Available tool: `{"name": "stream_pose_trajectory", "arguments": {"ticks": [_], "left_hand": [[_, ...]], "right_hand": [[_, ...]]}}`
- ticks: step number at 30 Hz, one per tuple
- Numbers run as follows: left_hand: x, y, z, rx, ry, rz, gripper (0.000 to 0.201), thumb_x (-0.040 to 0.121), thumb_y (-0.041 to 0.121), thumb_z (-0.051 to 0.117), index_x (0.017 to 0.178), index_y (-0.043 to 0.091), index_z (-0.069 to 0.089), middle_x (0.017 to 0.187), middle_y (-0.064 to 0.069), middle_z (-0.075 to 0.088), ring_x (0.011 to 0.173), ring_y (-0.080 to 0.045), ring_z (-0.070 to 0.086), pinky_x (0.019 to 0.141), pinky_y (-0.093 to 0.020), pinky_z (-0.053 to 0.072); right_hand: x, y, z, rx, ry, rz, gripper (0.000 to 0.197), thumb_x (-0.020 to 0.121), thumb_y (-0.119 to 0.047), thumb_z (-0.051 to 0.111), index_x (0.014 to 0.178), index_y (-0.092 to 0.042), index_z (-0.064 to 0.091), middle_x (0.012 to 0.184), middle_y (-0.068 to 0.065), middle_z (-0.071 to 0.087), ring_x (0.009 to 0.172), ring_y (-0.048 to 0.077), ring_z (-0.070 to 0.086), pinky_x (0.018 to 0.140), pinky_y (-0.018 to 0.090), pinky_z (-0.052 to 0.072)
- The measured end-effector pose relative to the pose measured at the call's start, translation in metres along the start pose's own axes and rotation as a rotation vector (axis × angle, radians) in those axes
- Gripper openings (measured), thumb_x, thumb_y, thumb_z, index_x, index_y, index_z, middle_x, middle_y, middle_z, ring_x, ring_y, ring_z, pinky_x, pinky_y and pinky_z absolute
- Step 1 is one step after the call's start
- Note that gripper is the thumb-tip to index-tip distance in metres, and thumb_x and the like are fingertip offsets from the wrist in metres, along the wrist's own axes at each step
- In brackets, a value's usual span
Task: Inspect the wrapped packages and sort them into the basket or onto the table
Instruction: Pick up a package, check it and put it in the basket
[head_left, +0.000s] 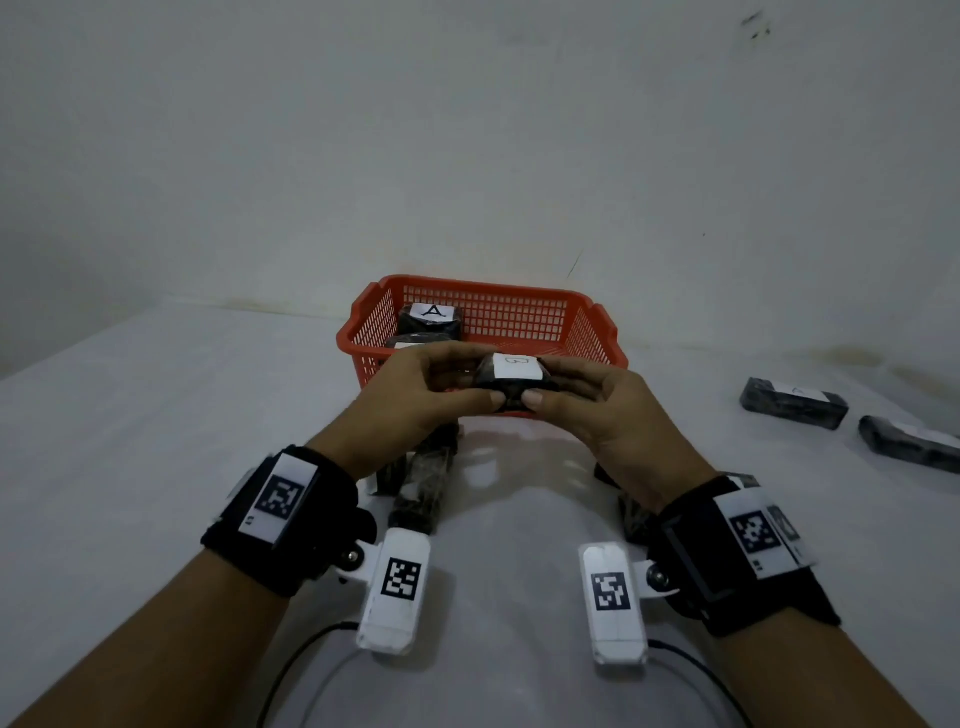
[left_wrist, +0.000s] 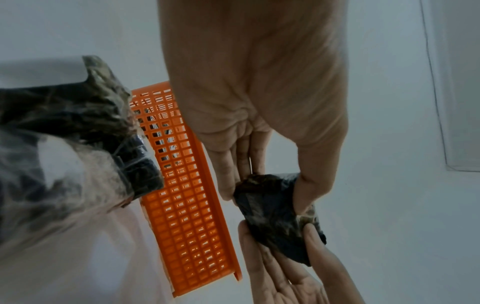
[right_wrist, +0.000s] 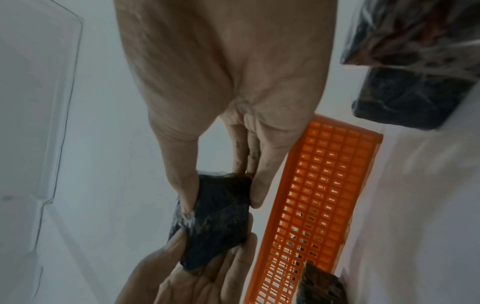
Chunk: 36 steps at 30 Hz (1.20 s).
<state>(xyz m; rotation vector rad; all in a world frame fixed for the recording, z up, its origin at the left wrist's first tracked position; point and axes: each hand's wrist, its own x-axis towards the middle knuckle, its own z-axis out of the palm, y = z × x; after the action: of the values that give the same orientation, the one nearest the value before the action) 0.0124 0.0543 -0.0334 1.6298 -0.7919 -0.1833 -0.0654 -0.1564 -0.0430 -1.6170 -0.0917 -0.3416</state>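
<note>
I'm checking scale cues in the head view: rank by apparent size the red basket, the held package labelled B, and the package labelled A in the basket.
1. Red plastic mesh basket, clearly largest.
2. and 3. Dark wrapped package labelled B, held by both hands, and dark wrapped package labelled A: unsure, since both are partly hidden and B is nearer.

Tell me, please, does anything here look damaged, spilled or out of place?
Nothing stands out. Both hands, left hand and right hand, hold the B-labelled package before the red basket; its wrap looks whole. The A-labelled package lies inside the basket.
</note>
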Motion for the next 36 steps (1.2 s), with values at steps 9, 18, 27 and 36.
{"name": "stream_pose_trajectory", "arguments": {"ticks": [9, 18, 27, 36], "left_hand": [[0.001, -0.001, 0.004, 0.057, 0.017, 0.018, 0.052, 0.081, 0.016, 0.084, 0.129, 0.022, 0.065, 0.119, 0.01, 0.075, 0.111, 0.001, 0.069, 0.089, -0.014, 0.056], [0.003, -0.007, 0.007, 0.036, 0.103, 0.001, 0.055, 0.074, 0.02, 0.09, 0.124, 0.021, 0.066, 0.116, 0.009, 0.075, 0.106, 0.001, 0.071, 0.086, -0.017, 0.059], [0.008, -0.005, 0.02, 0.016, 0.133, -0.024, 0.078, 0.07, 0.028, 0.093, 0.138, 0.028, 0.055, 0.124, 0.012, 0.067, 0.112, -0.003, 0.067, 0.084, -0.015, 0.058], [0.052, 0.018, 0.007, -0.049, 0.21, -0.129, 0.027, 0.097, 0.021, 0.069, 0.121, 0.009, 0.071, 0.107, 0.0, 0.075, 0.095, -0.011, 0.075, 0.074, -0.02, 0.062]], "right_hand": [[-0.001, -0.001, -0.001, -0.004, -0.01, -0.002, 0.059, 0.077, -0.005, 0.084, 0.134, -0.007, 0.066, 0.125, 0.007, 0.076, 0.119, 0.018, 0.072, 0.11, 0.037, 0.053], [0.0, 0.002, 0.004, 0.125, -0.03, 0.125, 0.065, 0.074, -0.014, 0.089, 0.134, -0.01, 0.066, 0.128, 0.011, 0.074, 0.122, 0.028, 0.07, 0.106, 0.042, 0.055], [0.0, -0.015, 0.014, 0.259, 0.102, 0.273, 0.026, 0.1, -0.017, 0.065, 0.121, -0.002, 0.07, 0.115, 0.02, 0.077, 0.101, 0.035, 0.078, 0.078, 0.039, 0.065], [0.044, -0.051, 0.01, 0.121, 0.136, 0.327, 0.02, 0.101, -0.011, 0.061, 0.114, 0.001, 0.069, 0.113, 0.023, 0.073, 0.087, 0.033, 0.075, 0.067, 0.038, 0.064]]}}
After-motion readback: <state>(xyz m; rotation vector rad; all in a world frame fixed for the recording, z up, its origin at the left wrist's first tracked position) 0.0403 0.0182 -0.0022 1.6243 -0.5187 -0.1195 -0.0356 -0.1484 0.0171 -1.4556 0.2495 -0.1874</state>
